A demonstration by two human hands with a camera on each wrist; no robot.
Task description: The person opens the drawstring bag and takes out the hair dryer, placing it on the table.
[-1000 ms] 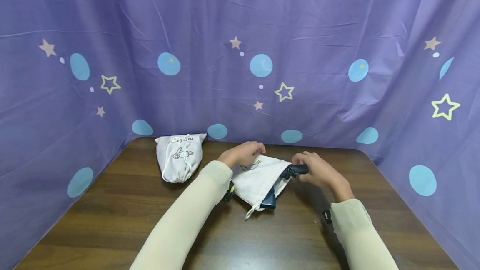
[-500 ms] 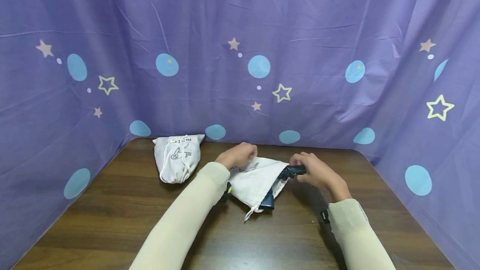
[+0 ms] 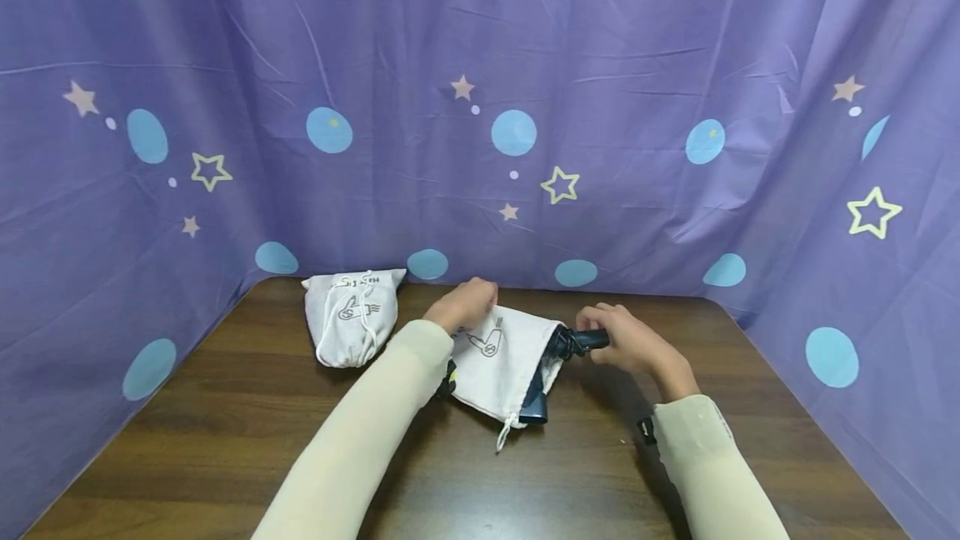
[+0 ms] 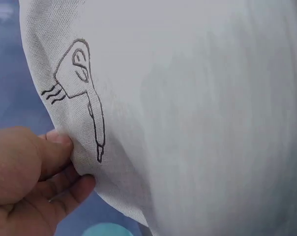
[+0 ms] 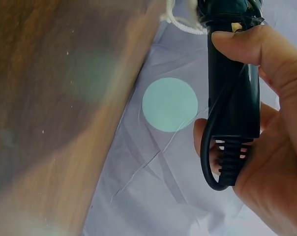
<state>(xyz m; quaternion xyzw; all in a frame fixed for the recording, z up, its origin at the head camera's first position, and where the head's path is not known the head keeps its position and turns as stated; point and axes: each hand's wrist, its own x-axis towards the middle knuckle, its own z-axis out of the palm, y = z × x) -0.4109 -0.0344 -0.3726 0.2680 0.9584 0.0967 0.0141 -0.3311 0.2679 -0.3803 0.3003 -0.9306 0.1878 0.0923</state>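
Observation:
A white cloth drawstring bag (image 3: 498,369), stitched with a hair dryer outline, lies at mid table with its mouth facing right. From that mouth stick out the black handle and the dark nozzle of a hair dryer (image 3: 534,411); the rest is inside the bag. My left hand (image 3: 467,305) pinches the far left edge of the bag, and the left wrist view has thumb and fingers on the cloth (image 4: 124,162). My right hand (image 3: 633,344) grips the handle (image 5: 232,103), thumb along it, the cord looped at its end.
A second white drawstring bag (image 3: 352,332), full and drawn closed, stands at the back left of the wooden table (image 3: 480,482). A purple curtain (image 3: 637,207) with stars and blue dots hangs behind and at both sides.
My left hand has moved left with the bag's edge, and the bag has slid a little off the hair dryer, showing more of the handle. The right hand keeps its grip nearly in place.

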